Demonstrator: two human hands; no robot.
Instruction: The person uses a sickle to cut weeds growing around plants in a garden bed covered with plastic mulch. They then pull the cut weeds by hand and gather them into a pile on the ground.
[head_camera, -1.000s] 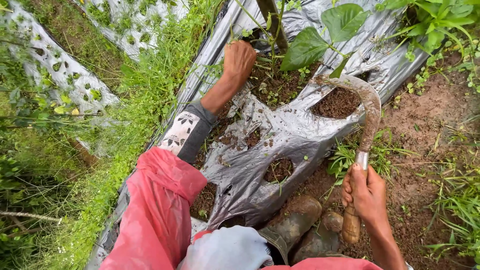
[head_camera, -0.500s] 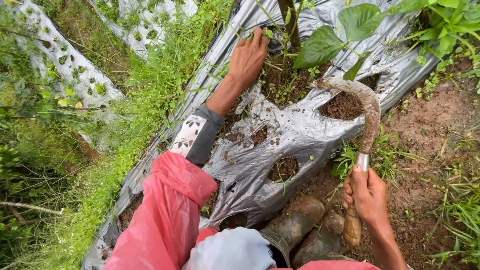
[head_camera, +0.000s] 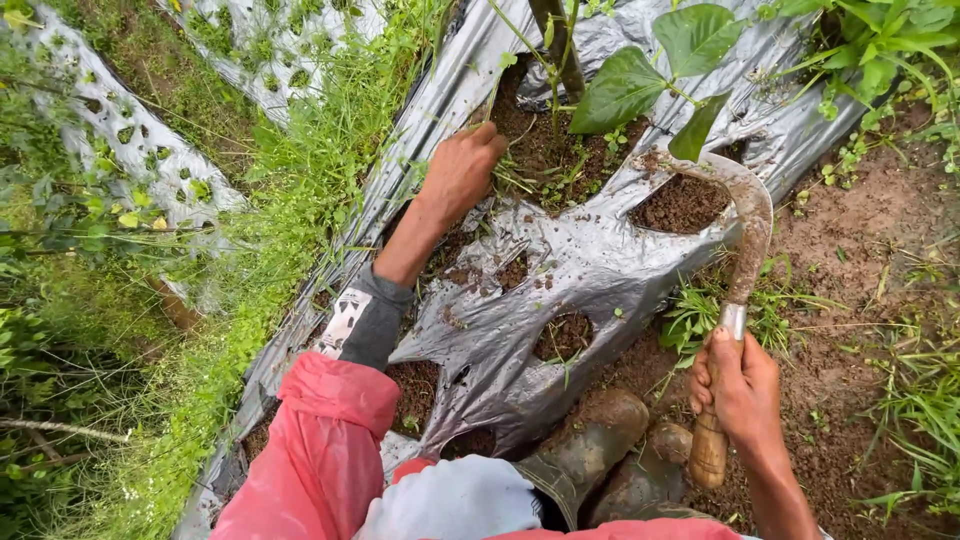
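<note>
My left hand (head_camera: 460, 170) is closed around small weeds at the left edge of a soil hole in the silver plastic mulch sheet (head_camera: 590, 265). A plant with broad green leaves (head_camera: 625, 85) and a dark stem (head_camera: 560, 45) grows from that hole. My right hand (head_camera: 740, 385) grips the wooden handle of a muddy curved sickle (head_camera: 745, 225). The blade arches up and left, its tip near a second soil hole (head_camera: 685, 205). A pink sleeve (head_camera: 325, 450) covers my left upper arm.
Muddy boots (head_camera: 600, 455) stand on the soil by the sheet's near edge. Tall grass (head_camera: 270, 200) fills the furrow on the left, with another perforated mulch strip (head_camera: 130, 140) beyond. Bare brown earth with grass tufts (head_camera: 850, 280) lies to the right.
My left hand pulled back from beside the plant stem toward me and closed on weeds at the hole's edge. The sickle and right hand barely shifted.
</note>
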